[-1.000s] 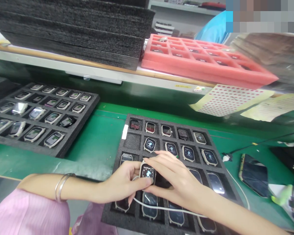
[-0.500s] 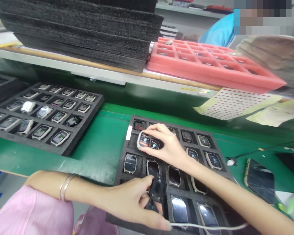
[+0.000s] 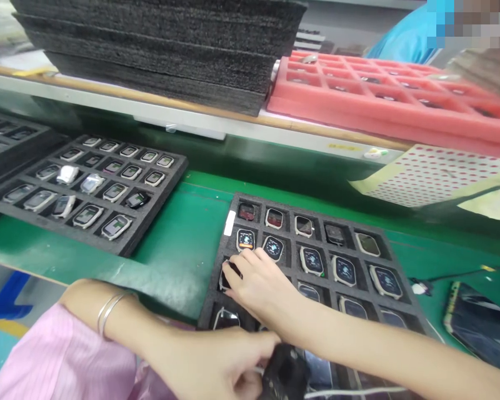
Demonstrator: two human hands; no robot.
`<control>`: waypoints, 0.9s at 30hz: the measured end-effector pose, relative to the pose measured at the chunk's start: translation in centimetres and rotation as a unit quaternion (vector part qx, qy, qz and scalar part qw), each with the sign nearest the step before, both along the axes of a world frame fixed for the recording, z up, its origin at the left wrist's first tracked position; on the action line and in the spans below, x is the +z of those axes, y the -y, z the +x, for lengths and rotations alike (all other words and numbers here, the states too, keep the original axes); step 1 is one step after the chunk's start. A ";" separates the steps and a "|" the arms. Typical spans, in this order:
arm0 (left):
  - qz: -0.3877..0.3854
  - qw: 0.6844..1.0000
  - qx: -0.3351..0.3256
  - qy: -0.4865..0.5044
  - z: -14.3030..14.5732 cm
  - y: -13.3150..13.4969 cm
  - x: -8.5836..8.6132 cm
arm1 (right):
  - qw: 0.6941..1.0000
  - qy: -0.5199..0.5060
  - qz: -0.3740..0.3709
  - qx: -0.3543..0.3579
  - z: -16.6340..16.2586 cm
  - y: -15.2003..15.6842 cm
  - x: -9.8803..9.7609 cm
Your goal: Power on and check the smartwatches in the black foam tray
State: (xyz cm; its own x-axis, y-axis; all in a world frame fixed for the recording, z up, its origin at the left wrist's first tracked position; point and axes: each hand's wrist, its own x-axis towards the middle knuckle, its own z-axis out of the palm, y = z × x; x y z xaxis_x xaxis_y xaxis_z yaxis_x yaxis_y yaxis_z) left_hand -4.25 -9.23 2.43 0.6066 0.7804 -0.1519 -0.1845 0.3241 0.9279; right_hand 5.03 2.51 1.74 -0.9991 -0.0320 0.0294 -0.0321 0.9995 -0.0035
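Observation:
My left hand (image 3: 229,361), wearing two silver bangles, is closed on a small black boxy device (image 3: 285,372) at the bottom of the view; a white cable (image 3: 354,392) runs right beside it. My right hand (image 3: 258,286) reaches over a dark foam tray (image 3: 211,303) of smartwatches. Its fingers and thumb close around a smartwatch (image 3: 224,282) in the left column, partly hidden by them. Just above it, a smartwatch with an orange bar on its lit screen (image 3: 245,240) lies in its compartment. Beside that, another lit smartwatch (image 3: 273,248) shows a round dial.
Another foam tray (image 3: 135,236) full of watches lies to the left. A phone (image 3: 479,325) is on the green bench at right. Stacked black foam sheets (image 3: 162,50) and a pink foam tray (image 3: 341,119) stand on the shelf. A person's blue sleeve (image 3: 404,39) shows behind.
My right hand let go of the orange-bar smartwatch in its compartment and moved down to the watch below. My left hand moved slightly down with the black device. The view shifted.

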 end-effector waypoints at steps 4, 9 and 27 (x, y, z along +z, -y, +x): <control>-0.104 0.983 0.144 0.051 0.4 0.0 0.3 | 0.965 -0.023 -0.255 -0.055 0.5 -2.7 1.5; -0.127 0.985 0.113 -0.006 0.5 -0.2 -0.7 | 0.913 -0.007 -0.385 -0.132 2.9 -4.8 3.9; -0.160 0.966 0.196 0.045 0.8 -0.1 -0.9 | 0.964 -0.087 -0.236 -0.088 1.3 -2.9 0.1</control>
